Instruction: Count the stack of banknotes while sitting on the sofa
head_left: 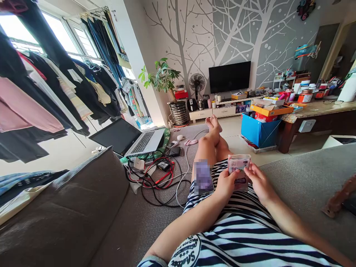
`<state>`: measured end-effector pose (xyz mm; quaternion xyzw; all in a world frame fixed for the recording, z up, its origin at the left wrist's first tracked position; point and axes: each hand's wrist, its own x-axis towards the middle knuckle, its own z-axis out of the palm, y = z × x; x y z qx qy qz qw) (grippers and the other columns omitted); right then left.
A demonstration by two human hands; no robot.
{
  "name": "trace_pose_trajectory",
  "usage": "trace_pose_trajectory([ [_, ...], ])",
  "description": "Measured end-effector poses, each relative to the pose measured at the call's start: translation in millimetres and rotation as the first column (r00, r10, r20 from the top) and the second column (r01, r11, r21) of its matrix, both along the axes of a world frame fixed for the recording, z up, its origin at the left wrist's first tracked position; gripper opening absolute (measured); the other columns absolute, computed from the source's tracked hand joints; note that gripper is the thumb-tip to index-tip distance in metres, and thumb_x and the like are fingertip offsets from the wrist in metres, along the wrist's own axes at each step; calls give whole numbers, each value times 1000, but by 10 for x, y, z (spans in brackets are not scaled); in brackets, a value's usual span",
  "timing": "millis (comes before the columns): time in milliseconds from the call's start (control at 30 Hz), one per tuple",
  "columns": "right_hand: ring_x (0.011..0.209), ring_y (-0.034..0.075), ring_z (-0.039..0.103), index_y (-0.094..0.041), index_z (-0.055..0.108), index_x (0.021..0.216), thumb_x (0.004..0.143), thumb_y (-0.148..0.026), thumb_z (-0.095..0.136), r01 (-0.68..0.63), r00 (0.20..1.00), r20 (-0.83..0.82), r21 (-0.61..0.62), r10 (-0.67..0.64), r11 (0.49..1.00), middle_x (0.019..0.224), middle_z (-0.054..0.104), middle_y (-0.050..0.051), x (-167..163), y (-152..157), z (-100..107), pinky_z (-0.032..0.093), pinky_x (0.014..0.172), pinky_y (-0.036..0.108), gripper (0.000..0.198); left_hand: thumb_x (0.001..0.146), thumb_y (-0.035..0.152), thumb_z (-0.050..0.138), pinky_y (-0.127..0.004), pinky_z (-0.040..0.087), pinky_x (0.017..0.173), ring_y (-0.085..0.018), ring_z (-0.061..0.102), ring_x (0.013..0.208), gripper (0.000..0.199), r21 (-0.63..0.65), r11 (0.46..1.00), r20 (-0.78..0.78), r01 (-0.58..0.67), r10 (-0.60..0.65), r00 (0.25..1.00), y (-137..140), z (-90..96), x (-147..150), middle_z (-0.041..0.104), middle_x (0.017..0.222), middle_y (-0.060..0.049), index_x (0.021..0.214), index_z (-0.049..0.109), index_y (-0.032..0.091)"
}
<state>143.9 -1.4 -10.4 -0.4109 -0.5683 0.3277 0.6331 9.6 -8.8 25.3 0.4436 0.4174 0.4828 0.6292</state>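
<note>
A small, pink, printed packet (pixel 239 163) is held upright over my lap; its exact kind I cannot make out. My left hand (pixel 226 182) grips its left side, with the thumb across the front. At the right edge, my right hand (pixel 258 181) has its fingers closed against the same packet. A phone (pixel 204 178) with a blurred-out screen lies on my thigh, left of my left hand. Beneath both hands is the striped black-and-white cloth (pixel 222 218) of my clothes.
An open laptop (pixel 143 142) stands on the grey sofa (pixel 155 218) to the left. Beside it are tangled cables (pixel 164 185) and chargers. Beyond my legs are a blue box (pixel 257 131), a cluttered table (pixel 330 107), a television (pixel 230 77) and a potted plant (pixel 164 76).
</note>
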Motion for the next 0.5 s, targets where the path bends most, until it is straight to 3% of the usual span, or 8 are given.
trace_pose_trajectory([
  [133, 97, 32, 76, -25, 70, 117, 87, -67, 65, 32, 975, -217, -83, -50, 996, 103, 79, 9, -48, -48, -44, 64, 83, 46, 52, 77, 45, 79, -40, 58, 84, -31, 73, 99, 36, 33, 994, 72, 108, -110, 991, -76, 38, 40, 80, 95, -10, 98, 77, 15],
  [333, 104, 33, 75, -28, 72, 116, 83, -65, 71, -16, 920, -391, -120, -33, 993, 110, 81, 7, 53, -180, 60, 63, 81, 44, 50, 77, 42, 80, -47, 59, 84, -34, 75, 95, 34, -78, 969, 171, 233, -217, 961, -96, 130, 59, 80, 93, -16, 92, 76, 12],
  [500, 104, 35, 75, -26, 75, 108, 76, -59, 80, -103, 862, -507, -198, -12, 975, 101, 82, 7, 133, -227, 83, 63, 83, 45, 47, 82, 37, 75, -49, 60, 81, -32, 75, 89, 32, -150, 940, 206, 307, -274, 939, -64, 111, 90, 79, 99, -16, 102, 75, 12],
])
